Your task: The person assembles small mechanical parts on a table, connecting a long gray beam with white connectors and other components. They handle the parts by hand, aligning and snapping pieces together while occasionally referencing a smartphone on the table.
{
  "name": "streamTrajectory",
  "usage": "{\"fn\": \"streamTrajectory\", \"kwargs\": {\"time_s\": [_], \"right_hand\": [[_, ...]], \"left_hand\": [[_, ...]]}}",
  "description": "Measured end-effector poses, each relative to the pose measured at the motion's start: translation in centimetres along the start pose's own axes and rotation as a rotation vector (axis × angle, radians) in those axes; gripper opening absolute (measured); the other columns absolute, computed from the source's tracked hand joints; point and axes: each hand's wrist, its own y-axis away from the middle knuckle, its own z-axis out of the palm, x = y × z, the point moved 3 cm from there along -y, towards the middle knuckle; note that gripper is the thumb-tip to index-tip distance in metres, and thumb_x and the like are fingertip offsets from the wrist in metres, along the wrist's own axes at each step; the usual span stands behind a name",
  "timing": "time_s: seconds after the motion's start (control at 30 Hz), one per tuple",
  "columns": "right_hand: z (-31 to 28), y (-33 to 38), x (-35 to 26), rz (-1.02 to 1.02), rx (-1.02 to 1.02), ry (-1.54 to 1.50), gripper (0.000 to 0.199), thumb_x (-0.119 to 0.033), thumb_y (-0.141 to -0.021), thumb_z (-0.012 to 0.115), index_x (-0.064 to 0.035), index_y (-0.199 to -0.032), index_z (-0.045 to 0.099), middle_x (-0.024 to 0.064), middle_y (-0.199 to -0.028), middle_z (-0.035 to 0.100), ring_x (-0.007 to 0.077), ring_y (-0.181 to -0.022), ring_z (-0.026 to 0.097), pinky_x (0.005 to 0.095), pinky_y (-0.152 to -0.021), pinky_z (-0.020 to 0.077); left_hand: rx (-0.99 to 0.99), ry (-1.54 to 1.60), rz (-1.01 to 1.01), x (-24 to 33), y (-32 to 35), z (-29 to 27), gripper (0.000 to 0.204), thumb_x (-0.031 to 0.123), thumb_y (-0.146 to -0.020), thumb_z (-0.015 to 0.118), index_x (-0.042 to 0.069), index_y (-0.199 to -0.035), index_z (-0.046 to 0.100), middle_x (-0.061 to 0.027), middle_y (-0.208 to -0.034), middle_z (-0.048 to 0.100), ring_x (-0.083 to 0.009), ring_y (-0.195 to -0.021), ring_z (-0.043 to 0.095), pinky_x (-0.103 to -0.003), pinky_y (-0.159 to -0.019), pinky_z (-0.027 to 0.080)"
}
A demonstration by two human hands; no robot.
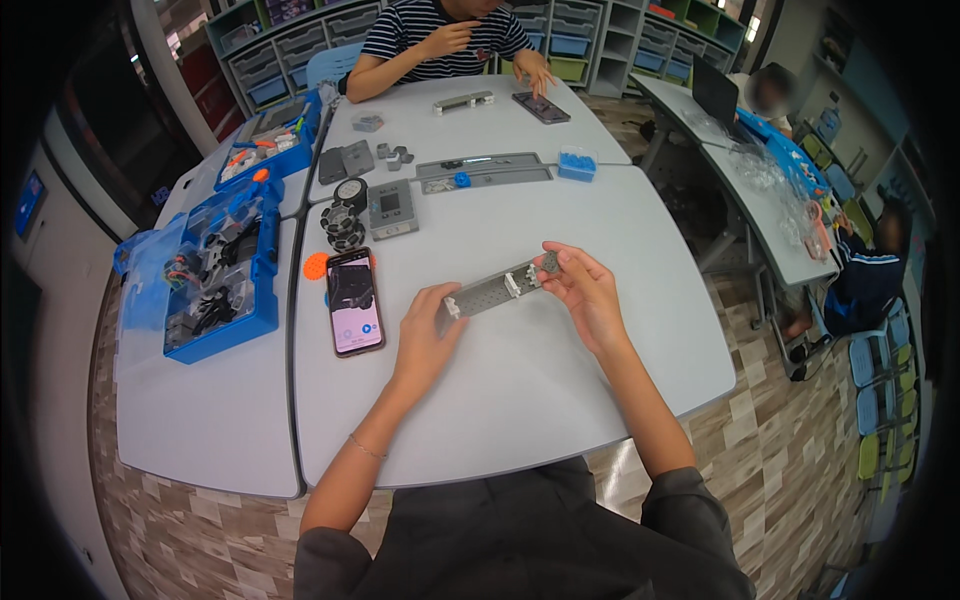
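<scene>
Between my hands is a long grey perforated plate [487, 294] with white connector pieces on it, one near its left end and others toward its right. My left hand [428, 335] is closed around the plate's left end, thumb on top. At the other end my right hand [585, 292] pinches a small dark grey piece [550, 262] between thumb and fingers, right by the plate's corner; whether the two touch I cannot tell. A phone [354, 302] with a lit screen lies left of my left hand.
Behind the phone are black wheels [346, 215], an orange disc [316, 265] and a grey controller block [391, 209]. Farther back lie a grey tray [483, 172] and a blue parts box [577, 164]. An open blue case [225, 275] stands left. Across the table, a person in stripes [440, 45] touches another phone.
</scene>
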Motion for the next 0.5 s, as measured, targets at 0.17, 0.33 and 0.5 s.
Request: {"fn": "streamTrajectory", "kwargs": {"time_s": [0.17, 0.33, 0.5], "right_hand": [[-0.06, 0.04, 0.19, 0.012, -0.004, -0.024, 0.04, -0.024, -0.107, 0.062, 0.0054, -0.135, 0.064, 0.0164, -0.121, 0.071, 0.0191, -0.105, 0.069, 0.0329, -0.093, 0.0554], [-0.45, -0.26, -0.04, 0.011, -0.018, -0.04, 0.04, -0.023, -0.108, 0.06, 0.0057, -0.136, 0.063, 0.0164, -0.123, 0.07, 0.0198, -0.108, 0.068, 0.0341, -0.097, 0.0541], [-0.65, -0.25, 0.01, 0.021, 0.0, -0.035, 0.04, -0.023, -0.107, 0.061, 0.0054, -0.136, 0.062, 0.0162, -0.122, 0.07, 0.0202, -0.107, 0.068, 0.0338, -0.096, 0.0537]], "left_hand": [[-0.007, 0.01, -0.023, -0.06, -0.08, -0.13, 0.048, 0.002, -0.086, 0.076, 0.006, -0.132, 0.062, -0.015, -0.127, 0.065, -0.0354, -0.116, 0.065, -0.041, -0.102, 0.052], [-0.001, 0.006, -0.007, -0.37, -0.23, -0.24, 0.05, 0.001, -0.086, 0.076, 0.006, -0.133, 0.062, -0.0147, -0.127, 0.065, -0.0343, -0.116, 0.065, -0.04, -0.102, 0.052], [0.003, -0.011, -0.003, -0.51, -0.21, -0.25, 0.049, 0.0, -0.085, 0.076, 0.006, -0.132, 0.063, -0.0148, -0.127, 0.066, -0.0343, -0.117, 0.065, -0.04, -0.102, 0.052]]}}
